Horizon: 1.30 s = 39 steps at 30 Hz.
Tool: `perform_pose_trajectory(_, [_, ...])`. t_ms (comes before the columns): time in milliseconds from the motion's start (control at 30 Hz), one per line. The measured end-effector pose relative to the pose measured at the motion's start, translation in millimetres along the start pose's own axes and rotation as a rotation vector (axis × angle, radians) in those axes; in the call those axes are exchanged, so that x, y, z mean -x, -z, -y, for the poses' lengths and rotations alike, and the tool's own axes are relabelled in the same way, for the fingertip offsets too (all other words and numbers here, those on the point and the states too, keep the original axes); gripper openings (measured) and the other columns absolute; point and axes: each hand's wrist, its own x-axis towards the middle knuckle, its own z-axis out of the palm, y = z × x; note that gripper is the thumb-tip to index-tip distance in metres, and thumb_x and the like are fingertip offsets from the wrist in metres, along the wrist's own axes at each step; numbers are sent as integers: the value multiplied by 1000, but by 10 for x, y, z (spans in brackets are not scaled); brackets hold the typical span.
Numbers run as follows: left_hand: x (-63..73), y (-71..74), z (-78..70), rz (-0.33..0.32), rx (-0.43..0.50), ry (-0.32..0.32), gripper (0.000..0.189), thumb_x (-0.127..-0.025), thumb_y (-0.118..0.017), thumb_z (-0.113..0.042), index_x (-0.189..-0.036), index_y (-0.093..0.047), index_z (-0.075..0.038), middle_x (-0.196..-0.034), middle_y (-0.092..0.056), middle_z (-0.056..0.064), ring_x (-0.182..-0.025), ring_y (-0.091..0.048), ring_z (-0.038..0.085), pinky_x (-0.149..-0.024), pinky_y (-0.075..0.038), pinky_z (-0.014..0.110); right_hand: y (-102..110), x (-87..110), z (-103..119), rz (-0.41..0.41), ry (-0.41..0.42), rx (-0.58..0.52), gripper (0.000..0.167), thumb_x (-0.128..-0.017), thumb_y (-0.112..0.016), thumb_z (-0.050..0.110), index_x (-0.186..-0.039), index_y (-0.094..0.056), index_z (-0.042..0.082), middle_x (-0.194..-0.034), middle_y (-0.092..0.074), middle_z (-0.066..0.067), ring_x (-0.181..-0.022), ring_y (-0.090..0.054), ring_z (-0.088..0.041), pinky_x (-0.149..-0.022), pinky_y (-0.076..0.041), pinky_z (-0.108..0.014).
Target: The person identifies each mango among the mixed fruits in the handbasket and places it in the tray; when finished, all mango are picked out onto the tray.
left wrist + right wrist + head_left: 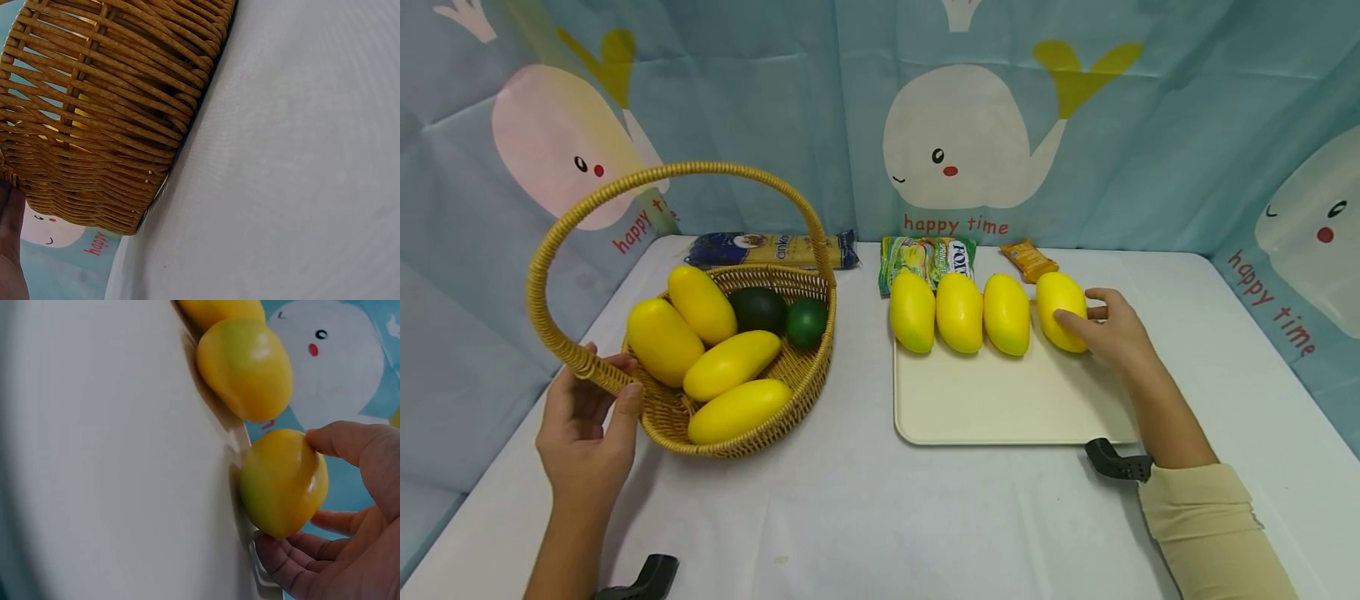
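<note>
In the head view my right hand (1116,333) pinches the rightmost yellow mango (1062,310) between thumb and fingers, at the far right corner of a cream tray (1000,408). Three more mangoes (958,312) lie in a row to its left along the tray's far edge. The right wrist view shows the thumb on top of the held mango (284,484) and fingers beneath. On the left, my left hand (591,425) grips the wicker basket (808,392) where its handle meets the rim. Several yellow mangoes (733,367) and two dark green avocados (758,310) lie inside.
Behind the basket lies a blue and yellow pasta packet (775,248). A green packet (925,258) and a small orange packet (1028,260) sit behind the mango row. The basket's tall handle (700,169) arches over its contents. A whale-print curtain (850,125) borders the white table.
</note>
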Motion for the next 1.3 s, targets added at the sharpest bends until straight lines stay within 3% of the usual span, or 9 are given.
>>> perform_pose_trajectory(500, [-13, -25, -39, -4, 23, -15, 56, -88, -60, 18, -141, -48, 6, -121, -64, 17, -113, -62, 20, -102, -46, 23, 20, 19, -8, 2, -10, -7, 102, -92, -56, 63, -158, -13, 0, -150, -32, -34, -130, -38, -49, -106, -40, -60])
perform_pose_trajectory(800, [-6, -1, -5, 0, 16, -12, 57, -87, -61, 18, -142, -48, 6, -121, -64, 19, -113, -62, 19, -101, -47, 22, 44, 53, 34, -86, 36, -14, 93, -94, -56, 58, -159, -18, 3, -153, -32, -30, -132, -38, -49, -105, -40, -63])
perform_pose_trajectory(1033, [22, 34, 22, 2, 14, -10, 58, -87, -61, 19, -142, -47, 6, -121, -63, 19, -113, -62, 19, -101, -47, 22, -19, 236, 282, -234, 242, 21, 70, -97, -61, 40, -152, -37, 2, -146, -42, -26, -126, -44, -45, -102, -42, -61])
perform_pose_trajectory(1300, [-11, -17, -84, 1, 16, -20, 56, -87, -60, 18, -141, -48, 6, -121, -64, 16, -113, -62, 20, -102, -47, 23, -393, 491, 712, -245, 614, 32, 43, -92, -70, 16, -131, -59, 1, -133, -51, -20, -119, -49, -38, -101, -44, -57])
